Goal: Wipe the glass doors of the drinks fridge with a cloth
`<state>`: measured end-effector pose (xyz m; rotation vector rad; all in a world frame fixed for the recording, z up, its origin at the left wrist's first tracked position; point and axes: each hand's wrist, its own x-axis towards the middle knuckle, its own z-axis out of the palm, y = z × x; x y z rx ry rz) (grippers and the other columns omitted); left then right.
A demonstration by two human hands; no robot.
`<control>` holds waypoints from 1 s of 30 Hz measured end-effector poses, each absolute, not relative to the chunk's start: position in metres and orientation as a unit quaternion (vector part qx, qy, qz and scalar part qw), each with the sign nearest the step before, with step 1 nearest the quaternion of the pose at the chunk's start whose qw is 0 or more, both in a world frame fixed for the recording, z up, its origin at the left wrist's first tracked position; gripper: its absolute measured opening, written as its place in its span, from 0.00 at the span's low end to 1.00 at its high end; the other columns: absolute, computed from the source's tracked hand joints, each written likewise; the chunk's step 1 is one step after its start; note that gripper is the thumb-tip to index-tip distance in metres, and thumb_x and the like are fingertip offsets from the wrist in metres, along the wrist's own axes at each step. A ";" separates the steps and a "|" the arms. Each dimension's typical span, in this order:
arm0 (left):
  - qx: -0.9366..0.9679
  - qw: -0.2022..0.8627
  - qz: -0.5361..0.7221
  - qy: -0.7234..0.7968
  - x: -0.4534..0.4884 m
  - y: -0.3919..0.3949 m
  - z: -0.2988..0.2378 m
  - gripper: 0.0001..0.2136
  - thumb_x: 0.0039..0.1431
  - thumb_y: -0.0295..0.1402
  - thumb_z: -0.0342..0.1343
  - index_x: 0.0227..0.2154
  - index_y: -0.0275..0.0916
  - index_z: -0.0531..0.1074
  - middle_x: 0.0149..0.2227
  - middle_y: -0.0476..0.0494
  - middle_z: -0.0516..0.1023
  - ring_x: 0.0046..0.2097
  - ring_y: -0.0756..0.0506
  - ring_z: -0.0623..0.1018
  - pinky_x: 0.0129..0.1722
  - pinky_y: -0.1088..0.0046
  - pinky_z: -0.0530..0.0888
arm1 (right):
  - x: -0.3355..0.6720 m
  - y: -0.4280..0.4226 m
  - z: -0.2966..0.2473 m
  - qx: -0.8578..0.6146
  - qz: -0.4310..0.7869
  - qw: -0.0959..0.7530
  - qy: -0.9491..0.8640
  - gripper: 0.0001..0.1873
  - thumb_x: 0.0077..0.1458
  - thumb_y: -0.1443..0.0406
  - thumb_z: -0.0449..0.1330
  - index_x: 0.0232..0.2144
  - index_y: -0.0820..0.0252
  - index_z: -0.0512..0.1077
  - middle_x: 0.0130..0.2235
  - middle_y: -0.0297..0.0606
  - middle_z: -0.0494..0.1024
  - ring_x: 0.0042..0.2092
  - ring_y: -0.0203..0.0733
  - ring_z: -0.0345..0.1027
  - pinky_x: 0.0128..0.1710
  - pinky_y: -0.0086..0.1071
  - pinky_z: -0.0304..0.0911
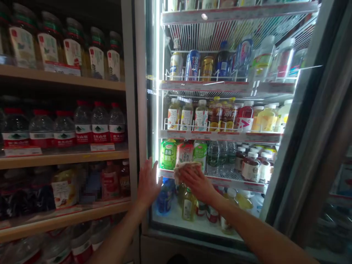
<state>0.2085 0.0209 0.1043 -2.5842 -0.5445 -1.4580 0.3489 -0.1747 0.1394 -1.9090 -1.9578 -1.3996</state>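
Note:
My right hand [196,180] presses a pale, crumpled cloth [183,169] flat against the glass door [178,222] of a lit drinks fridge. Behind the cloth, through the glass, stand green and red drink cartons [168,154]. Fingers apart, my left hand [148,183] rests against the left edge of the fridge door and frame, holding nothing. Part of the cloth is hidden under my right fingers.
To the left, wooden shelves [68,160] carry red-capped water bottles [83,123] and larger juice bottles [49,40]. Inside the fridge, wire shelves hold cans [192,65] and several bottles [201,115]. A dark door frame [308,154] runs down the right.

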 end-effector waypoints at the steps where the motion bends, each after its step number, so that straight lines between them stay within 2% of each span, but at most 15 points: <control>1: -0.856 0.062 -0.483 -0.175 0.212 0.018 0.107 0.25 0.58 0.33 0.47 0.58 0.33 0.54 0.63 0.29 0.52 0.64 0.35 0.52 0.58 0.50 0.58 | 0.352 -0.182 0.141 -0.610 -0.455 0.023 -0.648 0.26 0.54 0.69 0.50 0.57 0.60 0.60 0.60 0.40 0.62 0.63 0.44 0.44 0.64 0.48 0.28; 3: -0.856 0.058 -0.486 -0.167 0.219 0.012 0.113 0.25 0.58 0.34 0.47 0.59 0.34 0.54 0.63 0.30 0.51 0.64 0.35 0.51 0.58 0.50 0.57 | 0.359 -0.193 0.153 -0.628 -0.471 0.036 -0.618 0.26 0.54 0.70 0.50 0.57 0.59 0.61 0.60 0.41 0.62 0.64 0.44 0.44 0.63 0.49 0.27; 7: -0.853 0.046 -0.499 -0.149 0.234 -0.003 0.126 0.26 0.59 0.35 0.47 0.59 0.34 0.53 0.64 0.30 0.49 0.65 0.36 0.49 0.59 0.50 0.55 | 0.366 -0.208 0.172 -0.694 -0.514 0.105 -0.494 0.27 0.53 0.69 0.51 0.57 0.60 0.60 0.62 0.43 0.56 0.65 0.49 0.39 0.62 0.55 0.25; 12: -0.852 0.043 -0.511 -0.106 0.249 -0.023 0.139 0.25 0.59 0.35 0.47 0.59 0.36 0.53 0.64 0.32 0.49 0.66 0.37 0.47 0.60 0.52 0.54 | 0.376 -0.237 0.148 -0.636 -0.488 0.016 -0.598 0.24 0.54 0.67 0.51 0.55 0.55 0.63 0.59 0.37 0.63 0.63 0.43 0.44 0.63 0.48 0.23; 14: -0.846 0.046 -0.524 -0.091 0.255 -0.030 0.143 0.25 0.59 0.35 0.46 0.59 0.36 0.53 0.64 0.33 0.49 0.66 0.38 0.47 0.60 0.52 0.53 | 0.382 -0.249 0.152 -0.651 -0.507 0.032 -0.564 0.23 0.54 0.67 0.51 0.54 0.55 0.64 0.59 0.38 0.63 0.63 0.43 0.44 0.63 0.49 0.25; 18: -0.830 0.032 -0.550 -0.087 0.265 -0.041 0.147 0.27 0.59 0.35 0.48 0.60 0.36 0.51 0.65 0.33 0.47 0.66 0.36 0.44 0.60 0.52 0.54 | 0.387 -0.269 0.154 -0.697 -0.565 0.118 -0.426 0.24 0.54 0.68 0.51 0.54 0.59 0.64 0.60 0.44 0.61 0.64 0.48 0.42 0.61 0.53 0.30; 23: -0.827 0.019 -0.555 -0.089 0.270 -0.045 0.146 0.28 0.59 0.36 0.48 0.61 0.39 0.49 0.65 0.35 0.45 0.66 0.35 0.45 0.59 0.52 0.57 | 0.387 -0.288 0.128 -0.658 -0.504 0.018 -0.559 0.24 0.53 0.70 0.51 0.52 0.52 0.66 0.57 0.36 0.66 0.63 0.42 0.46 0.63 0.48 0.26; 27: -0.818 0.018 -0.567 -0.094 0.273 -0.046 0.143 0.30 0.59 0.37 0.48 0.62 0.39 0.46 0.66 0.34 0.44 0.66 0.35 0.45 0.59 0.51 0.56 | 0.392 -0.287 0.137 -0.704 -0.551 0.109 -0.434 0.24 0.53 0.69 0.52 0.53 0.55 0.66 0.59 0.42 0.62 0.63 0.48 0.45 0.61 0.53 0.30; 30: -0.814 0.013 -0.572 -0.099 0.276 -0.048 0.142 0.31 0.59 0.37 0.48 0.63 0.39 0.44 0.66 0.35 0.43 0.66 0.35 0.44 0.59 0.50 0.55 | 0.390 -0.291 0.128 -0.701 -0.536 0.089 -0.462 0.24 0.54 0.68 0.52 0.54 0.55 0.65 0.59 0.42 0.62 0.63 0.48 0.45 0.61 0.54 0.30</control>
